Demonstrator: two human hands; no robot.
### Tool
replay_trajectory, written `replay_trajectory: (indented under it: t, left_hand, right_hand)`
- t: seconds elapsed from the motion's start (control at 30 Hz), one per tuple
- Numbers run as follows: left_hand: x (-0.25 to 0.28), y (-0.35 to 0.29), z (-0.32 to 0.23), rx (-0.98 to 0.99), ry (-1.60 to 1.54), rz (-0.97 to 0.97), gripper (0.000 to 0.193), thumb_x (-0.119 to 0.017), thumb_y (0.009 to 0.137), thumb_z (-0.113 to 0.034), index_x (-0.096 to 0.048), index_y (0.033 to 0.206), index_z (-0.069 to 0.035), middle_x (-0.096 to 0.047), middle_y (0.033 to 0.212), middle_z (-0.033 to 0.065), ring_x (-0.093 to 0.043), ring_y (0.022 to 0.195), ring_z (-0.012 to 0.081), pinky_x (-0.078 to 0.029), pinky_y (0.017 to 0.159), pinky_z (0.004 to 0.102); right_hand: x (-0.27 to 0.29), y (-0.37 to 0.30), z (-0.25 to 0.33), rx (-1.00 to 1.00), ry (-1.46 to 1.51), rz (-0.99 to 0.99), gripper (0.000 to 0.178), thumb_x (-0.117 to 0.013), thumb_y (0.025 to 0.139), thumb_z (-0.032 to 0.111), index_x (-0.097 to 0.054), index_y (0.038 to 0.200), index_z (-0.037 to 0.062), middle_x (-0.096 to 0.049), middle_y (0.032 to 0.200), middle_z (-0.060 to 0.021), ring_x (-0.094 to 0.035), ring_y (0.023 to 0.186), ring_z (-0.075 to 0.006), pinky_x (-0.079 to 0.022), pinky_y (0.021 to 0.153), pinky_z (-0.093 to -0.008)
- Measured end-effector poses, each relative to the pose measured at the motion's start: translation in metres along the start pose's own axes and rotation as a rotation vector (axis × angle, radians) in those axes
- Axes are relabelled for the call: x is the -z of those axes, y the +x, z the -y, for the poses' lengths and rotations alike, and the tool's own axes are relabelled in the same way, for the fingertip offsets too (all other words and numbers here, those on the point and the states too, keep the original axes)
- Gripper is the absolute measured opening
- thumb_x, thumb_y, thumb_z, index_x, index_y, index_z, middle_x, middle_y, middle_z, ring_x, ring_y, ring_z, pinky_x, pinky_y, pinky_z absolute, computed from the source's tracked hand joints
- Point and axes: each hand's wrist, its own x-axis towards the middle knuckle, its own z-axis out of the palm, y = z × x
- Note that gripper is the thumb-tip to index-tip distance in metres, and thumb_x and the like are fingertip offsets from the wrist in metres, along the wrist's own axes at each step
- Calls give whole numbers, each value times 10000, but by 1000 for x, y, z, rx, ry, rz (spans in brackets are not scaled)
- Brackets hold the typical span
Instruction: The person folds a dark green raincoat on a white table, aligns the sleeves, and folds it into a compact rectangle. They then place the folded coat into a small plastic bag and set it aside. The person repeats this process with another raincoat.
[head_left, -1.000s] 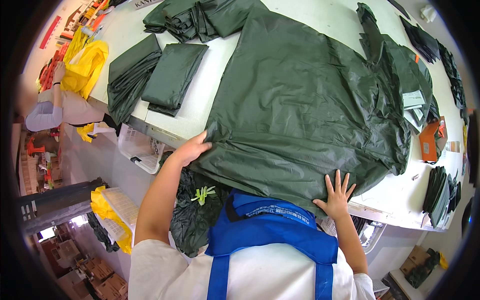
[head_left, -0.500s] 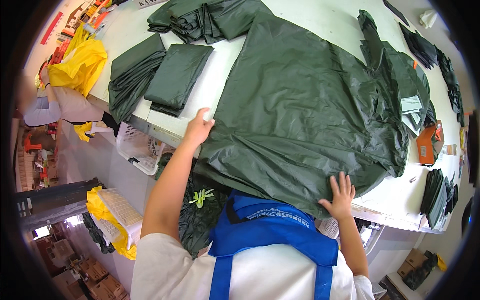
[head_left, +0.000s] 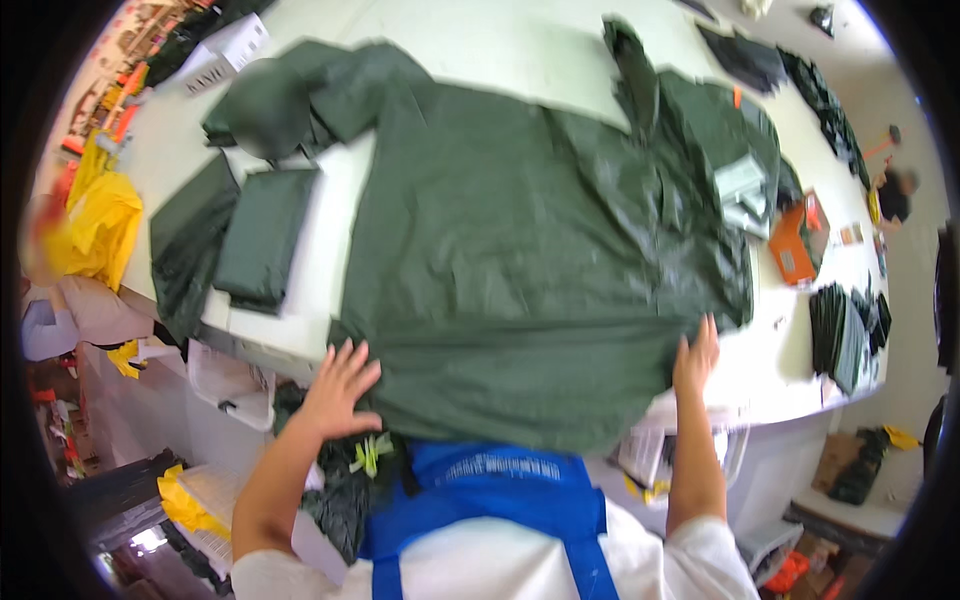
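A dark green raincoat (head_left: 500, 210) of thin shiny material lies spread over the white table, its bottom part hanging over the near edge against my blue apron (head_left: 490, 490). A crease runs across it between my hands. At its lower left corner is my left hand (head_left: 342, 390), open, fingers spread over the edge of the cloth. My right hand (head_left: 697, 358) rests by the right edge of the raincoat, fingers stretched upward and thumb apart. Pale cards (head_left: 742, 192) lie on the raincoat's right side. Slight blur softens the picture.
Left of the raincoat lie a folded green bundle (head_left: 262, 240) and a looser green pile (head_left: 190, 245). On the right are an orange box (head_left: 795, 240) and a dark green stack (head_left: 835, 335). A co-worker sits by yellow cloth (head_left: 100, 225). White baskets (head_left: 232, 385) stand below the table.
The raincoat's lower part lies flatter, with a straighter crease across it. My left hand has moved down to its lower left corner; my right hand has moved up to its right edge. The view has shifted.
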Motion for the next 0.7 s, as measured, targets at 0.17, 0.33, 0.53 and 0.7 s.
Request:
replay_trajectory:
  t: [0.17, 0.33, 0.53, 0.7]
  left_hand:
    - [-37, -52, 36, -73, 206, -96, 773, -818, 628, -358, -467, 1306, -237, -356, 1455, 70, -297, 1380, 299, -181, 1121, 574]
    - [-61, -39, 47, -28, 281, -328, 577, -684, 629, -79, -556, 1172, -225, -487, 1367, 13, -450, 1255, 255, -350, 1020, 495]
    - [-27, -44, 50, -32, -43, -189, 444, -722, 644, -149, -607, 1073, -150, -579, 1263, 12, -495, 1226, 231, -406, 971, 400]
    - [34, -21, 60, 24, -529, -113, 272, -721, 709, -168, -672, 966, -91, -636, 1126, 52, -563, 1082, 274, -451, 922, 378]
  right_hand:
    - [56, -108, 17, 393, 81, 370, 605, -571, 647, 115, -528, 1251, 103, -468, 1370, -164, -386, 1312, -392, -246, 1066, -558]
    - [47, -128, 56, 409, -19, 361, 563, -664, 599, 189, -639, 1155, 279, -528, 1255, -57, -420, 1252, -330, -270, 1038, -526]
    - [58, -117, 56, 405, 71, 359, 396, -611, 637, 148, -729, 995, 269, -592, 1102, -20, -475, 1166, -271, -289, 1021, -502]
    - [77, -66, 26, 254, 456, 602, 160, -638, 704, 102, -666, 852, 48, -624, 848, -142, -607, 839, -337, -469, 787, -442]
